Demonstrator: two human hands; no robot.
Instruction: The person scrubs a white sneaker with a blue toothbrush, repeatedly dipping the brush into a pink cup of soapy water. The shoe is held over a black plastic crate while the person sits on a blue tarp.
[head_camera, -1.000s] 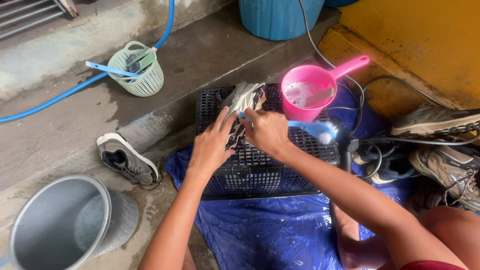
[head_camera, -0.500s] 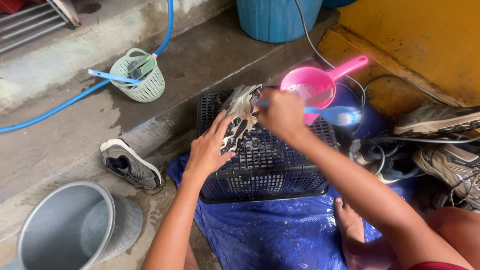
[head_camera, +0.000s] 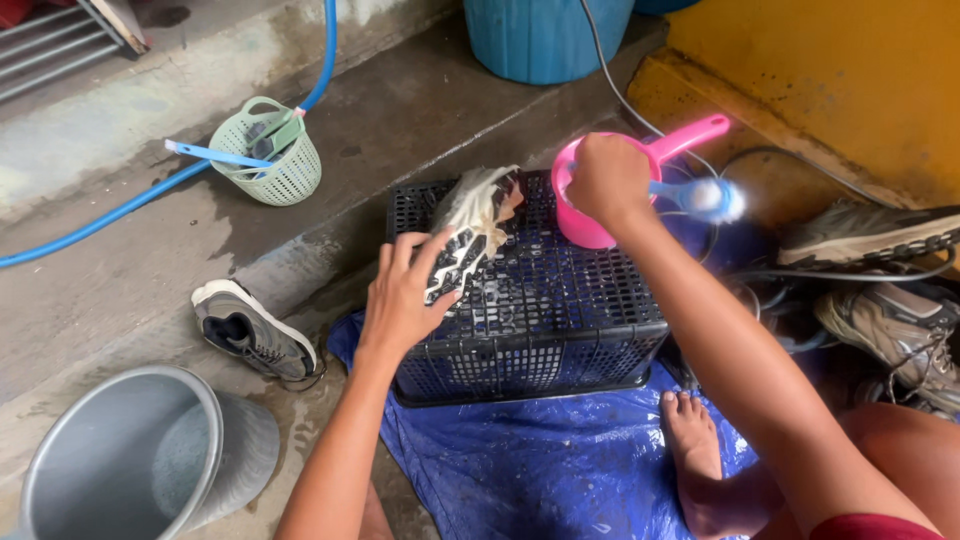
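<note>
- The left hand (head_camera: 405, 290) reaches forward with fingers spread and clasps the heel end of a soapy white sneaker (head_camera: 470, 230), pressing it sole-up against the top of an upturned black plastic lattice crate (head_camera: 540, 330).
- The right hand (head_camera: 608, 180) is closed around the blue handle of a scrub brush with white bristles (head_camera: 710, 198); the forearm runs diagonally from the lower right, and the brush head points right, away from the sneaker.
- That hand hovers over a pink plastic dipper with a long handle (head_camera: 675, 145), which sits at the crate's far right corner.
- The crate rests on a wet blue plastic sheet (head_camera: 520, 470); a bare foot (head_camera: 690, 440) lies on it just beside the crate's right edge.
- Left of the crate, a grey sneaker (head_camera: 250, 330) lies on the concrete floor, near a grey metal bucket (head_camera: 120, 460).
- Open concrete stretches beyond toward a pale green mesh basket (head_camera: 270, 150) and a blue hose (head_camera: 110, 210).
- Worn shoes (head_camera: 880, 235) and cables crowd the right side.
</note>
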